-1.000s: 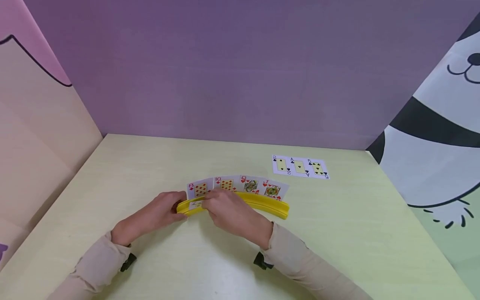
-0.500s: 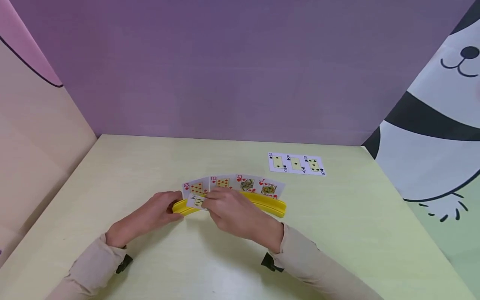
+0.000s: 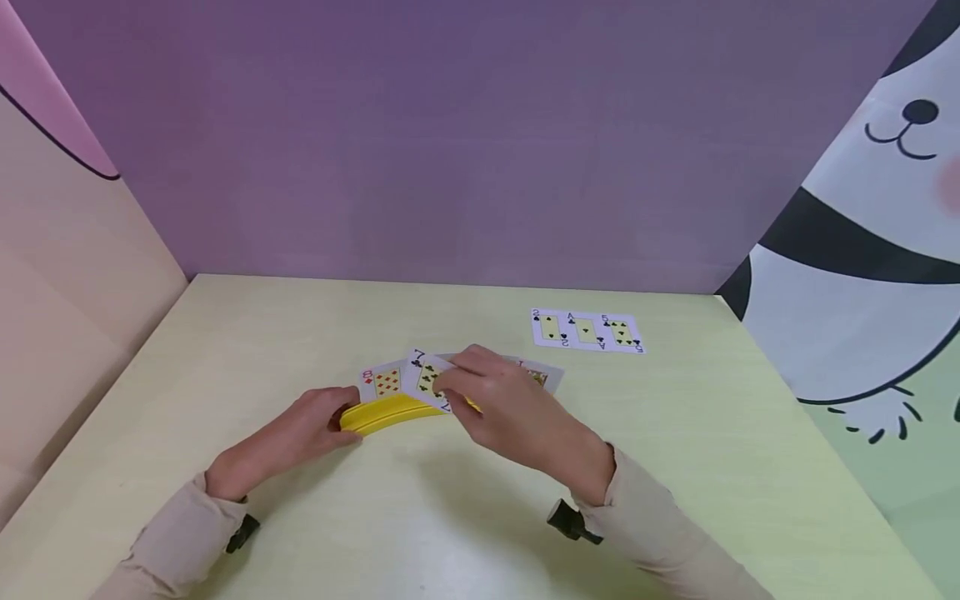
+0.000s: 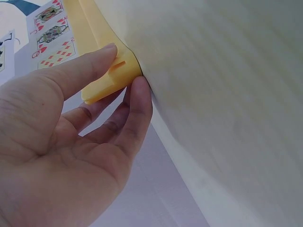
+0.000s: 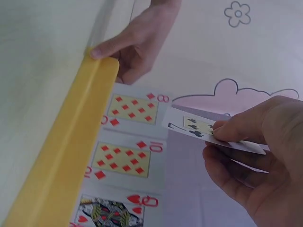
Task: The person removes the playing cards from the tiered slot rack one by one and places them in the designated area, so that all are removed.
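My left hand grips the left end of a curved yellow card holder; in the left wrist view its thumb lies on the front face, with fingers behind and below. Between right thumb and fingers I pinch a seven of clubs, raised and tilted above the holder's slot. My right hand hides part of the holder in the head view. Fanned in the holder stand an eight of diamonds, a ten of diamonds, a queen of hearts and a jack of hearts.
Farther back on the pale tabletop, a two, an ace and a five of black suits lie face up in a row. A purple panel rises behind the table, with printed panels at both sides.
The seven of clubs has come up out of the front of the holder and moved right with my right hand. My left hand keeps its grip on the holder's end.
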`<state>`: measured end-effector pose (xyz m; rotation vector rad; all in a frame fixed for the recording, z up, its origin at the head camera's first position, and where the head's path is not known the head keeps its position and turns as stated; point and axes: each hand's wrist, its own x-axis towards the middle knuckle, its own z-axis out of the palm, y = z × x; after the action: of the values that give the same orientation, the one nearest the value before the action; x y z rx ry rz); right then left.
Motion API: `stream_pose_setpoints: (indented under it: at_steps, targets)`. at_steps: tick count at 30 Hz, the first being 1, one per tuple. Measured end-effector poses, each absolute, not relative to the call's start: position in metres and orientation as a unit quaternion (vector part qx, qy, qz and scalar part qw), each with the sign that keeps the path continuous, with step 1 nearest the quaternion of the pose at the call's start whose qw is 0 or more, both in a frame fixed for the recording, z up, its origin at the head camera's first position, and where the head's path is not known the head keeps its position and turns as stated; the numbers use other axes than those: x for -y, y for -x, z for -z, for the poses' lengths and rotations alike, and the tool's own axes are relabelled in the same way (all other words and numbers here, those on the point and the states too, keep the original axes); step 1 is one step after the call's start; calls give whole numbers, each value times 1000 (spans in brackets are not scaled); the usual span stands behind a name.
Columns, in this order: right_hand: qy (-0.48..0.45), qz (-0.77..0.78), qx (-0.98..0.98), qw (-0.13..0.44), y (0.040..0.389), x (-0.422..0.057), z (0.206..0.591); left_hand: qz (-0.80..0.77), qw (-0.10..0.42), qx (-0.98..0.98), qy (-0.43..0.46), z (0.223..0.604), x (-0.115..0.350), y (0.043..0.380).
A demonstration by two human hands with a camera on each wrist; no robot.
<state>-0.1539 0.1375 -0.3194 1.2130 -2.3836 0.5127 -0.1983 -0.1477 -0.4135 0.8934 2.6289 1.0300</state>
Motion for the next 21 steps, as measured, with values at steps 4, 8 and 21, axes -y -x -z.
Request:
stream_pose_setpoints:
  at_steps: [4,8,21]
  targets:
    - [-419,-188,865,201,156,-147,312,-351,93,-883,-298,414,148,198]
    - [-414,-202,861,215,160,-156,306,-352,96,-884,-293,414,148,198]
    - [-353,-249,851,300,176,-197,291,-346,92,-885,-299,413,149,197]
